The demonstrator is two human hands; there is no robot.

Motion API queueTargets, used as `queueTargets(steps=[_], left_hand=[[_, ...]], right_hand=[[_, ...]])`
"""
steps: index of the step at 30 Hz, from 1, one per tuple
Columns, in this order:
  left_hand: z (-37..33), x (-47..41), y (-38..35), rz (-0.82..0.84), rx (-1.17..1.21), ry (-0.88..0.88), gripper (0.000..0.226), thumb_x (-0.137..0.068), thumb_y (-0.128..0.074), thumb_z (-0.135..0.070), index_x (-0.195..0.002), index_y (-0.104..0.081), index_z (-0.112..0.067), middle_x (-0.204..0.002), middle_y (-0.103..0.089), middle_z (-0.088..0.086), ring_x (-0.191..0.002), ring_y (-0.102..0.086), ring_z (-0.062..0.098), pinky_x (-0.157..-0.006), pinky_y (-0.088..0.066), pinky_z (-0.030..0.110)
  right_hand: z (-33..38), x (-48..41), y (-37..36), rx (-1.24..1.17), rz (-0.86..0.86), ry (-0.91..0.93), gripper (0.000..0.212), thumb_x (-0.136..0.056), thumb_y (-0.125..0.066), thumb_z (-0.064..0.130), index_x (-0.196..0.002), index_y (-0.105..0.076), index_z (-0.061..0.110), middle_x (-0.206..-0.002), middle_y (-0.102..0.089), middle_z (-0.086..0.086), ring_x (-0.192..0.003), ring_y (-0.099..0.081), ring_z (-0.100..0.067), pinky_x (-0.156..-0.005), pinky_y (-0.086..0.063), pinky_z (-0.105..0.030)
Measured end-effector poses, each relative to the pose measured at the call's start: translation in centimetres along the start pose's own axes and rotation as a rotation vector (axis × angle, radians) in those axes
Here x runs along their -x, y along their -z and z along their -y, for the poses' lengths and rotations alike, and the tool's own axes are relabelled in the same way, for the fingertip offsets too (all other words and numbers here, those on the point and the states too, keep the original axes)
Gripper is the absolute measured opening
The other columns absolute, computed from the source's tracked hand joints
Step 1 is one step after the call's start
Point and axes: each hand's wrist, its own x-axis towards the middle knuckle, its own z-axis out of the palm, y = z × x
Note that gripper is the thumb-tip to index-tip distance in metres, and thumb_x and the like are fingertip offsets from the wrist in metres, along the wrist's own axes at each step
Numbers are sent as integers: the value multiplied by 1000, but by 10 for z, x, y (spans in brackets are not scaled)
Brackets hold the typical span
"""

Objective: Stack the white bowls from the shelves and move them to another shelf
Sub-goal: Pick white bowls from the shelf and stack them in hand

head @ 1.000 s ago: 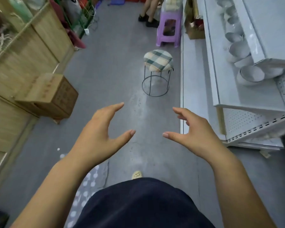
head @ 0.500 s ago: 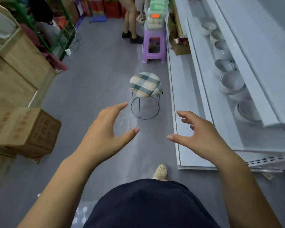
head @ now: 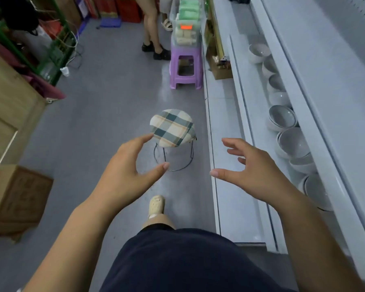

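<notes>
Several white bowls (head: 294, 143) stand in a row on the middle white shelf (head: 251, 106) at the right, some nested in short stacks; the nearest bowl (head: 316, 191) is partly hidden under the upper shelf edge. My left hand (head: 124, 175) is held out over the floor, fingers spread and lightly curved, holding nothing. My right hand (head: 253, 171) hovers over the lowest shelf (head: 234, 203), fingers spread, empty, a short way left of the bowls.
A round checked stool (head: 172, 128) stands on the grey floor just ahead. Beyond it is a purple plastic stool (head: 185, 70) carrying a clear box, with a person's legs (head: 154, 28) beside it. A cardboard box (head: 17, 197) and wooden cabinets line the left.
I have walked forward along the aisle; the stool and the bowls have come closer and more of the shelf row shows. Both hands stay spread and empty.
</notes>
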Motion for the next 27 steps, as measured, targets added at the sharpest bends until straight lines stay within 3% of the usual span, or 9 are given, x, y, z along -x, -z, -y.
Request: queueTargets(steps=[3, 7, 11, 16, 21, 27], left_hand=[[0, -54, 1, 33, -3, -46, 77, -87, -72, -56, -153, -39, -36, -154, -43, -17, -141, -37, 3, -105, -28, 21], [-8, -136, 9, 112, -16, -160, 73, -88, -73, -53, -151, -40, -37, -143, -43, -24, -128, -35, -7, -100, -27, 16], [-21, -221, 25, 212, -84, -292, 72, -89, -71, -53, -152, -39, -37, -153, -45, -14, -140, -38, 8, -103, -29, 23], [-32, -303, 33, 338, -165, -456, 75, -87, -70, -58, -153, -39, -37, -156, -44, -13, -143, -38, 9, -106, -30, 25], [-46, -348, 1, 463, -178, -545, 75, -87, -73, -54, -152, -41, -36, -156, -45, -12, -143, -39, 12, -107, -31, 28], [-70, -389, -65, 596, -172, -610, 79, -86, -67, -63, -153, -38, -34, -159, -43, -8, -146, -39, 17, -119, -36, 44]], right_hand=[[-3, -37, 6, -6, -38, -36, 86, -74, -85, 53, -148, -43, 41, -149, -49, 18, -136, -47, 0, -114, -43, -37], [2, -81, 14, -59, -130, -92, 85, -74, -86, 51, -147, -44, 40, -148, -50, 19, -135, -48, -1, -114, -43, -36], [10, -123, 20, -138, -266, -175, 84, -72, -86, 53, -145, -46, 40, -145, -52, 19, -130, -50, 2, -112, -44, -33], [13, -152, 18, -262, -457, -275, 81, -71, -87, 52, -142, -50, 37, -142, -54, 19, -127, -53, 0, -112, -44, -34], [-7, -156, 6, -388, -551, -399, 81, -70, -88, 50, -141, -52, 34, -141, -55, 18, -126, -55, -1, -111, -46, -36], [-50, -163, 8, -463, -614, -561, 89, -61, -86, 64, -139, -51, 41, -143, -53, 18, -127, -54, -1, -105, -51, -38]])
